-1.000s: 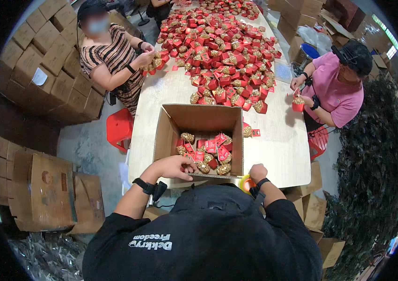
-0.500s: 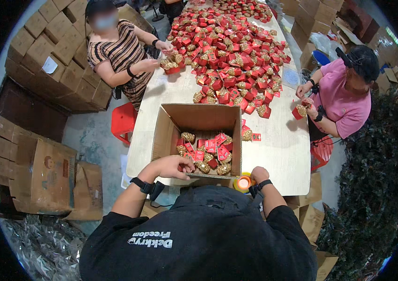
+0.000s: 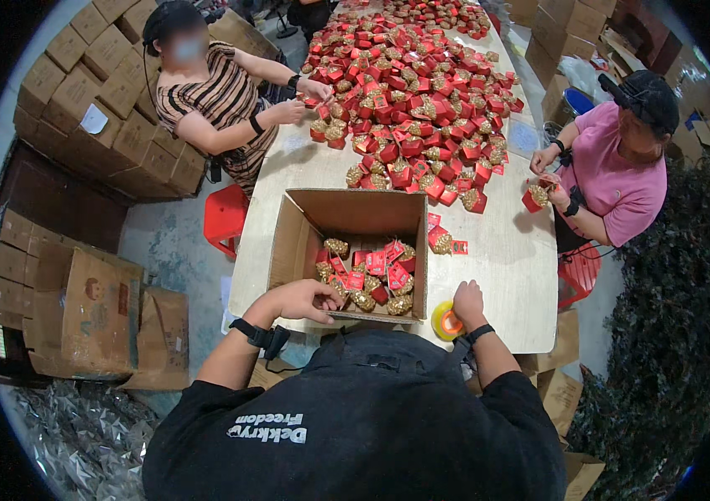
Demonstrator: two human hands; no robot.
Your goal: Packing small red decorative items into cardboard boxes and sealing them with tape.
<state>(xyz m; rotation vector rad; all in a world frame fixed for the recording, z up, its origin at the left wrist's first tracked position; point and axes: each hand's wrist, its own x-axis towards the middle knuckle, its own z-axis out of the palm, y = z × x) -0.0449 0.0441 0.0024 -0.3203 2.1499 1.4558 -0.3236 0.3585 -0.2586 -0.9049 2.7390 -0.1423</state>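
Note:
In front of me stands an open cardboard box point(image 3: 292, 242), with several gold, pinecone-like ornaments point(image 3: 363, 301) with red bases and red tags inside. My left hand point(image 3: 305, 301) rests over the box's near left corner, thumb and index finger apart, with nothing between them. My right hand point(image 3: 469, 304) is closed, knuckles up, at the table's near edge. Against its left side is a yellow tape roll point(image 3: 439, 327) with an orange core, which moves with the hand; the fingertips are hidden. More ornaments point(image 3: 440, 240) lie just right of the box.
A large heap of red-and-gold ornaments point(image 3: 421, 108) covers the far part of the pale table point(image 3: 509, 284). Co-workers handle ornaments at left point(image 3: 213, 92) and right point(image 3: 613, 167). Red stools point(image 3: 224, 219), stacked cartons point(image 3: 100, 67) and dark green foliage point(image 3: 659, 301) flank the table.
My right hand and the tape roll have shifted slightly right and away from me, further onto the table. My left hand stays at the box corner. The left co-worker's hands have moved toward the heap.

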